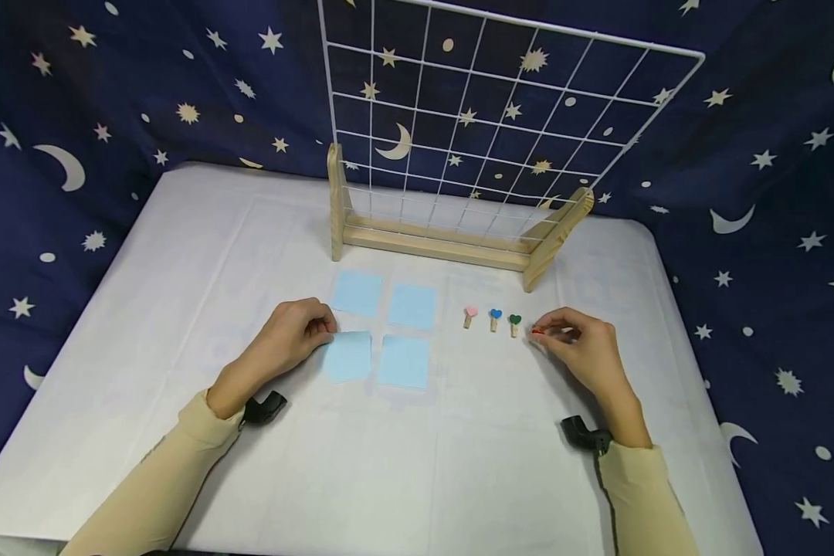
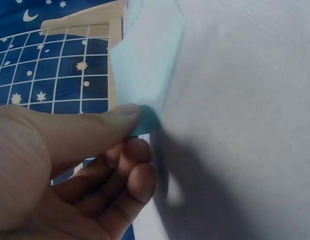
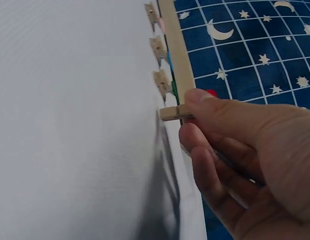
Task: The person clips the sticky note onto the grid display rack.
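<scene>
Between thumb and fingertips, my left hand (image 1: pixel 293 330) pinches the corner of a light blue sticky note (image 1: pixel 348 355); in the left wrist view that note (image 2: pixel 147 60) tilts up from the hand. Three more blue notes lie beside it, at the upper left (image 1: pixel 357 293), upper right (image 1: pixel 413 306) and lower right (image 1: pixel 404 361). My right hand (image 1: pixel 584 340) pinches a small wooden clothespin (image 3: pixel 171 113) with a red decoration. To its left lie three heart-topped clothespins in a row: pink (image 1: pixel 470 315), blue (image 1: pixel 495 319) and green (image 1: pixel 514 324).
Behind the notes stands a white wire grid (image 1: pixel 469 71) on a wooden base (image 1: pixel 434 245) with two side feet. A white cloth (image 1: pixel 389 471) covers the table. Dark blue curtains (image 1: pixel 201 85) with stars and moons hang at the back and sides.
</scene>
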`<state>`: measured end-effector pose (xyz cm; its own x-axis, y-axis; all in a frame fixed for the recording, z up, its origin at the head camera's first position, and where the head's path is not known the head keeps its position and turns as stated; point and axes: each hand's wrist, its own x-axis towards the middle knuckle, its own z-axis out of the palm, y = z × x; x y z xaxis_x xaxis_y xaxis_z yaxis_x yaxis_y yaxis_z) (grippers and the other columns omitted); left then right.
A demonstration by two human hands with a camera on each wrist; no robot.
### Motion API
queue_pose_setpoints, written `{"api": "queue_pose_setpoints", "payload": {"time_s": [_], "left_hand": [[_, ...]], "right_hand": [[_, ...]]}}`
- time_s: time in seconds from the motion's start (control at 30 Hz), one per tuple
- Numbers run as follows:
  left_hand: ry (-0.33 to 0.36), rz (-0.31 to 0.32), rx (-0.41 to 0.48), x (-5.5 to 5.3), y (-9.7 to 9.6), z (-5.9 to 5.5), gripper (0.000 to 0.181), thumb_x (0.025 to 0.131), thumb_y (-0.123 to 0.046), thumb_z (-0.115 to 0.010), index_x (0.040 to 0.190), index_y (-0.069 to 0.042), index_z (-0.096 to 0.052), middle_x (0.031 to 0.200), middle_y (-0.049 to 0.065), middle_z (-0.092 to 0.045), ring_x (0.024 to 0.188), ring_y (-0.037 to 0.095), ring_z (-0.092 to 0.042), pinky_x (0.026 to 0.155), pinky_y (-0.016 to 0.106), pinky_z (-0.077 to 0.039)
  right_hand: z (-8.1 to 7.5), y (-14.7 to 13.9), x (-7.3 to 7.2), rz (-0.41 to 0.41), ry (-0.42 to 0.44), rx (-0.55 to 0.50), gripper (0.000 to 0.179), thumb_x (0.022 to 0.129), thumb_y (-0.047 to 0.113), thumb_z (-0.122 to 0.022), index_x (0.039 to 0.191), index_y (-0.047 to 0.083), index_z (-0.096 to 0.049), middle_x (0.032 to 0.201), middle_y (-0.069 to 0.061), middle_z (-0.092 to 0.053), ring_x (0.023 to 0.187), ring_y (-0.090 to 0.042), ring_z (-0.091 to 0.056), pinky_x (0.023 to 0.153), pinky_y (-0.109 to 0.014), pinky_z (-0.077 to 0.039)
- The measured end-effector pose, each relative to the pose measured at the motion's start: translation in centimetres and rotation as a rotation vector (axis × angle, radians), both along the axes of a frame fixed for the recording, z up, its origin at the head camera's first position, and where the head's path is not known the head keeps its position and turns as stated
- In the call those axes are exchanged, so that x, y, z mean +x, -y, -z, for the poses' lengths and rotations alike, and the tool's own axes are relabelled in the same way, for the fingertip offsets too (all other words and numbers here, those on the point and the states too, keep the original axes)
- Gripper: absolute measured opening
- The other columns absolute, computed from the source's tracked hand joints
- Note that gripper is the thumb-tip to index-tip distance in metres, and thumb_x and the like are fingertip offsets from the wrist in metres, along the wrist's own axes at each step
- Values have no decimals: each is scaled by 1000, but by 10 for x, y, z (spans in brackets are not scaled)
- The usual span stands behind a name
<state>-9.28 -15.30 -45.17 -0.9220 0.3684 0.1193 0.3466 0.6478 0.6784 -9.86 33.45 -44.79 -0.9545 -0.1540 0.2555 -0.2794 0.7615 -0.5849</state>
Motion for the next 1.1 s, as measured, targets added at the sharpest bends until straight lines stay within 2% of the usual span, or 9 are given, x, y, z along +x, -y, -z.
{"api": "queue_pose_setpoints", "payload": {"time_s": [0.1,0.23,0.37,0.53,0.73,0.93,1.1], "left_hand": [[-58,4,21,-3,0,-3,16,86,0,-84,84,-10,-73,83,1,-63,73,13,-57,67,27,-49],[-102,-18,65,-4,3,-11,16,88,2,-82,85,-10,-72,84,1,-64,74,14,-57,67,28,-48],[-127,-39,102,-7,5,-22,16,89,3,-79,88,-11,-72,82,0,-65,75,13,-58,67,30,-51],[-147,-30,147,-13,8,-32,13,91,2,-78,92,-9,-72,86,1,-67,78,13,-60,69,29,-53],[-212,-27,165,-30,2,-45,13,92,3,-78,92,-9,-72,87,3,-68,78,14,-60,68,31,-53],[-266,-59,141,-51,-6,-52,11,93,5,-75,91,-5,-72,87,7,-67,79,20,-61,70,38,-52],[-293,-92,122,-61,-12,-56,8,92,2,-78,91,-4,-73,89,9,-67,83,24,-62,74,37,-51]], "right_hand": [[-2,-1,1,-1,24,-4,17,84,11,-90,97,16,-81,90,-2,-80,73,-7,-71,65,-10,-52],[-7,-1,4,-27,36,-29,17,87,9,-87,101,15,-82,93,-4,-81,76,-2,-73,68,-9,-54],[-15,4,3,-45,2,-69,18,87,6,-86,104,14,-82,96,-3,-81,83,3,-73,73,-8,-55],[-24,18,-2,-74,-55,-116,21,87,4,-85,105,14,-83,98,-3,-82,86,6,-72,76,-10,-56],[-34,38,-12,-121,-102,-136,23,88,3,-85,107,16,-83,97,-4,-82,85,2,-74,76,-12,-56],[-45,57,-23,-170,-127,-135,22,89,8,-85,108,18,-83,97,1,-82,83,-7,-77,76,-13,-58],[-50,70,-32,-184,-145,-138,19,90,11,-84,109,17,-83,97,2,-82,83,-7,-77,76,-14,-58]]}}
